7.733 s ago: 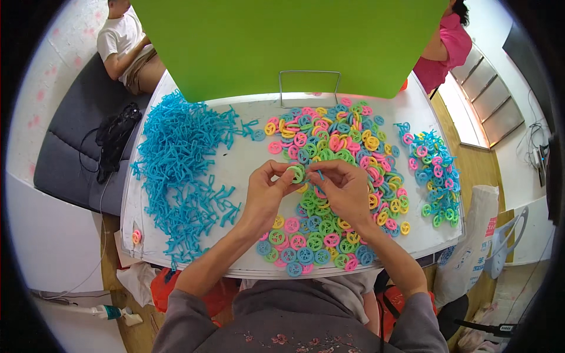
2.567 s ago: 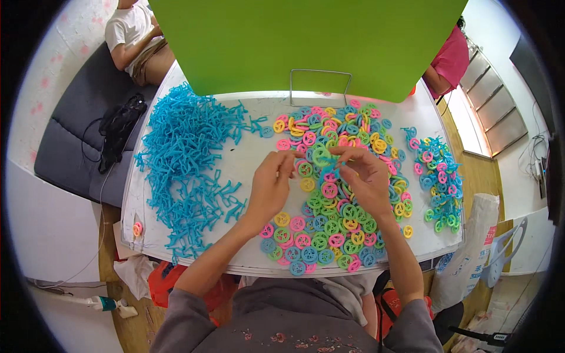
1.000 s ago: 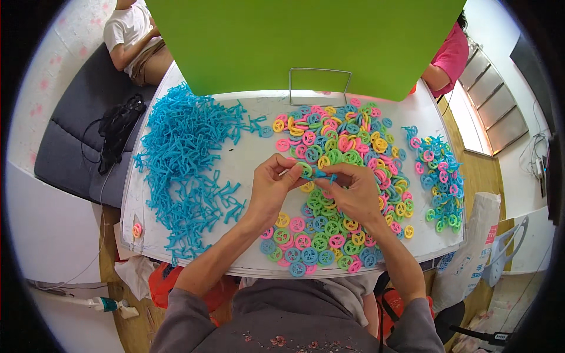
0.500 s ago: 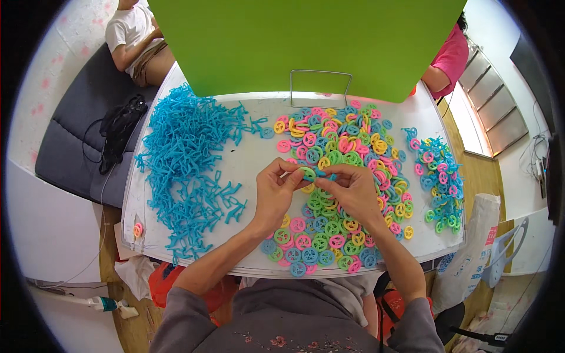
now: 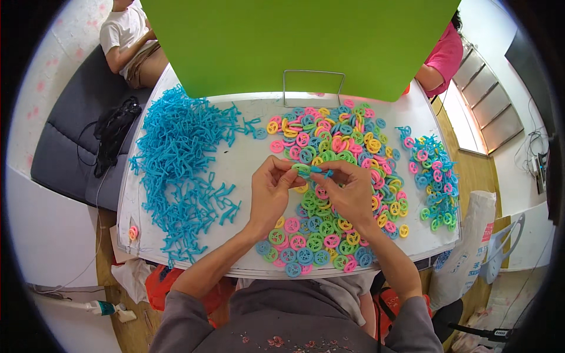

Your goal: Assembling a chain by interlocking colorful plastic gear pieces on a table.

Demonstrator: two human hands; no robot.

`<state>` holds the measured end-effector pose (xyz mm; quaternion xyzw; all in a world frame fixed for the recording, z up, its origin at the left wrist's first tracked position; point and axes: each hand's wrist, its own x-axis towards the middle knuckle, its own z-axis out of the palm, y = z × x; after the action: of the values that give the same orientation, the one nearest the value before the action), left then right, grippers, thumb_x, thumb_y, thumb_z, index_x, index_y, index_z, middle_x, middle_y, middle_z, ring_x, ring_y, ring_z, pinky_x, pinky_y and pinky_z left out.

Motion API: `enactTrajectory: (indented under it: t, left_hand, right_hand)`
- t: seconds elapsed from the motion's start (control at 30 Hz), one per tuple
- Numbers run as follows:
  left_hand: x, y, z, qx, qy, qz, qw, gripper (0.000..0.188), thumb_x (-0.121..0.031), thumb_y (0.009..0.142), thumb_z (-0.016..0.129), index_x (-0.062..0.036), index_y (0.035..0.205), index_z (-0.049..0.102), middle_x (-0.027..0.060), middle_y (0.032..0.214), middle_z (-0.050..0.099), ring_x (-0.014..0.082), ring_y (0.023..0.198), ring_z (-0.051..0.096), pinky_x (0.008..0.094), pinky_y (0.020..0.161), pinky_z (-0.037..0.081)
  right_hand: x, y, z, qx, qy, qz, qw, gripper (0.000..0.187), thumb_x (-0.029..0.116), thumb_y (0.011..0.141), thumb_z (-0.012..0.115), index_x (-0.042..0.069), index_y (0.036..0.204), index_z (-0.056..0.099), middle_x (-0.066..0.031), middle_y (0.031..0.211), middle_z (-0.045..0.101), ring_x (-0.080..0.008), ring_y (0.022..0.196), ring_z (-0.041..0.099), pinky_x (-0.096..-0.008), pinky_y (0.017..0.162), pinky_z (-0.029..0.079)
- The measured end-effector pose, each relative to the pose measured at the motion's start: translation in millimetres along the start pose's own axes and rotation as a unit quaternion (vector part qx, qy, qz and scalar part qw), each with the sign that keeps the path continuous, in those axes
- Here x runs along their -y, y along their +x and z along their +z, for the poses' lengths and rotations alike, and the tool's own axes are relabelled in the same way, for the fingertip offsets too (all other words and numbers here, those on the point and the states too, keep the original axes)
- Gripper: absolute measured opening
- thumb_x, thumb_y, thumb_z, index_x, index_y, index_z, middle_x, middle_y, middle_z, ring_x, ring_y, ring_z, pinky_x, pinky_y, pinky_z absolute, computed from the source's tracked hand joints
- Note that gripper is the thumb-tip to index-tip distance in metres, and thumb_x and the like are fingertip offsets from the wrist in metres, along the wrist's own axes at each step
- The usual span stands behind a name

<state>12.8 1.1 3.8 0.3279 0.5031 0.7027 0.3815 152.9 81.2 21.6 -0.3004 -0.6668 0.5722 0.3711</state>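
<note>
Over the middle of the white table [image 5: 238, 165], my two hands meet. My left hand [image 5: 269, 191] pinches a small green plastic wheel [image 5: 300, 169] between thumb and fingers. In the fingertips of my right hand [image 5: 349, 191] is a blue forked plastic piece [image 5: 327, 173], its end against the wheel. Fingers partly cover where the two parts meet, so I cannot tell how far they are joined. Beneath and around my hands spreads a heap of pink, yellow, green and blue wheels [image 5: 315, 241]. A large pile of blue forked pieces [image 5: 176, 132] lies to the left.
Wheels joined to blue pieces form a smaller pile [image 5: 436, 182] at the table's right edge. A green panel [image 5: 300, 47] with a wire stand [image 5: 313, 72] rises at the back. Two other people sit beyond it. One pink wheel [image 5: 133, 233] lies at the left corner.
The whole scene has shifted slightly left in the view. Both hands keep their grips on the wheel and the blue piece, with small finger movements.
</note>
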Motion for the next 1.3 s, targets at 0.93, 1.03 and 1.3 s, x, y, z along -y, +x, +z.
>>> enactTrajectory:
  t: [0.93,1.03,1.3]
  left_hand:
    - [0.2,-0.1,-6.5,0.045,0.062,0.111,0.991,0.014,0.012,0.085,0.053,0.0041,0.097,0.052,0.01,0.094,0.056,0.0168,0.085,0.062,0.0289,0.079,0.054]
    - [1.2,-1.3,-3.8,0.042,0.051,0.099,0.993,0.017,0.015,0.083,0.053,0.0029,0.095,0.052,0.0087,0.094,0.055,0.0151,0.084,0.061,0.026,0.077,0.052]
    - [-4.5,-0.5,-4.0,0.024,0.042,0.067,0.997,0.012,0.011,0.086,0.054,0.0025,0.094,0.05,0.0091,0.092,0.06,0.0151,0.083,0.063,0.0271,0.078,0.054]
  right_hand:
    - [-7.1,7.6,-18.6,0.094,-0.073,-0.033,0.992,0.021,-0.006,0.08,0.062,-0.004,0.101,0.062,-0.0097,0.091,0.068,-0.0152,0.087,0.066,-0.0281,0.078,0.053]
    - [-10.2,7.2,-20.2,0.088,-0.049,-0.016,0.995,0.02,-0.005,0.079,0.064,-0.004,0.099,0.063,-0.0095,0.09,0.068,-0.0146,0.086,0.066,-0.0284,0.077,0.053]
    - [0.7,5.7,-13.1,0.088,-0.023,-0.005,0.996,0.026,-0.002,0.082,0.064,-0.005,0.108,0.06,-0.0105,0.096,0.067,-0.0151,0.085,0.065,-0.0284,0.077,0.053]
